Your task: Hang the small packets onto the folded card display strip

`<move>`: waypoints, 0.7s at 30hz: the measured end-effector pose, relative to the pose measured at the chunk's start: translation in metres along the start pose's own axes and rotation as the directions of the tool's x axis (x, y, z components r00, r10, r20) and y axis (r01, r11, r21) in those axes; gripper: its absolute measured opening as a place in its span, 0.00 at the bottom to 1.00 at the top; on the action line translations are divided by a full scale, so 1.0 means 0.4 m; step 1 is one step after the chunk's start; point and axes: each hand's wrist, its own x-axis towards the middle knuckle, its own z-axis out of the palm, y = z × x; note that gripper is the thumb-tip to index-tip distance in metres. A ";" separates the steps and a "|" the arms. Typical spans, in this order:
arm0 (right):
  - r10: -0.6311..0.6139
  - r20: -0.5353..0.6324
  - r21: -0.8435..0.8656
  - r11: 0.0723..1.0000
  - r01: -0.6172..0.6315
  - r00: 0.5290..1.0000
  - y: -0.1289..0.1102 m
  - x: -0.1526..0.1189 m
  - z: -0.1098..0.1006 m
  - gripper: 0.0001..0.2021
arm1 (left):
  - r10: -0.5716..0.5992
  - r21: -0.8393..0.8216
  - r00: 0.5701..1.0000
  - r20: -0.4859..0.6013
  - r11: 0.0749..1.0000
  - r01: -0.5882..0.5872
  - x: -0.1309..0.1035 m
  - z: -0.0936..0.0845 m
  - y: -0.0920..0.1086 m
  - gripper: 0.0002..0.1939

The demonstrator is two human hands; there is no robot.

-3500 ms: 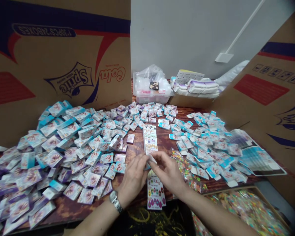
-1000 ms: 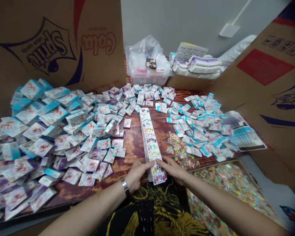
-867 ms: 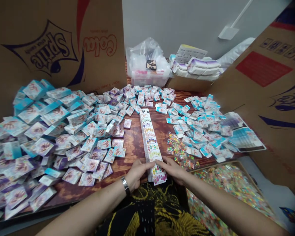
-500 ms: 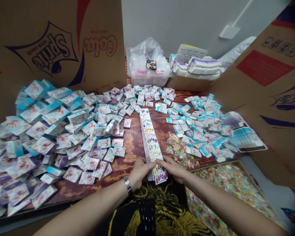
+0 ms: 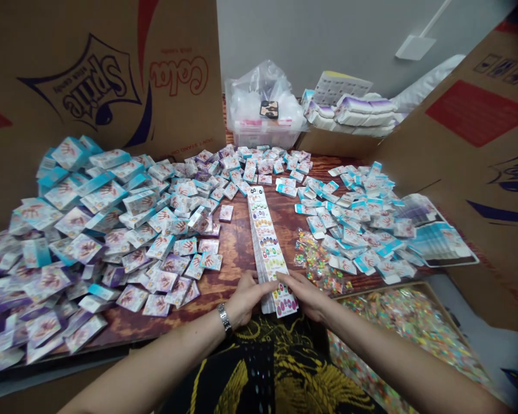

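A fanned stack of long sticker strips (image 5: pixel 267 241), white with rows of small coloured prints, lies lengthwise at the table's near edge. My left hand (image 5: pixel 247 299) grips its left side near the close end, thumb laid across the top. On the opposite side, my right hand (image 5: pixel 304 293) is closed on the edge of the uppermost strip, thumb and fingers meeting near my left thumb. The top strip's near end sits slightly to the right of those beneath. The undersides of both hands are hidden.
Many small filled boxes (image 5: pixel 142 201) heap up on the left. Flat-opened boxes (image 5: pixel 354 218) lie to the right, beside small candy bags (image 5: pixel 319 261). A carton of candy bags (image 5: pixel 410 328) stands at lower right. Behind are a plastic tub (image 5: pixel 265 135) and large cartons (image 5: pixel 112 75).
The view has shifted a little, so everything appears slightly moved to the right. Both hands keep their hold on the sticker strips, with hardly any other movement.
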 end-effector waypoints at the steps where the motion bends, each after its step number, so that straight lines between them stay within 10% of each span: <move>1: 0.001 -0.013 0.017 1.000 -0.001 1.000 0.001 -0.005 0.004 0.20 | -0.009 -0.008 1.000 -0.008 1.000 0.009 0.000 0.000 0.000 0.19; 13: -0.016 0.088 0.187 0.982 -0.001 0.996 -0.019 -0.022 0.015 0.24 | -0.023 -0.103 0.999 -0.031 0.994 0.020 0.008 -0.002 -0.029 0.21; 17: 0.063 0.056 0.122 0.990 -0.070 0.996 -0.013 -0.043 -0.031 0.26 | -0.034 0.191 0.986 0.163 0.982 0.002 -0.026 -0.025 -0.007 0.23; 19: 0.111 0.086 0.077 0.990 -0.118 0.990 -0.025 -0.070 -0.062 0.27 | 0.070 0.523 0.960 0.270 0.827 -0.207 -0.040 -0.046 0.039 0.21; 21: 0.133 0.158 0.036 0.989 -0.140 0.978 -0.047 -0.106 -0.092 0.27 | 0.285 0.753 0.871 0.401 0.438 -0.490 -0.034 -0.059 0.106 0.20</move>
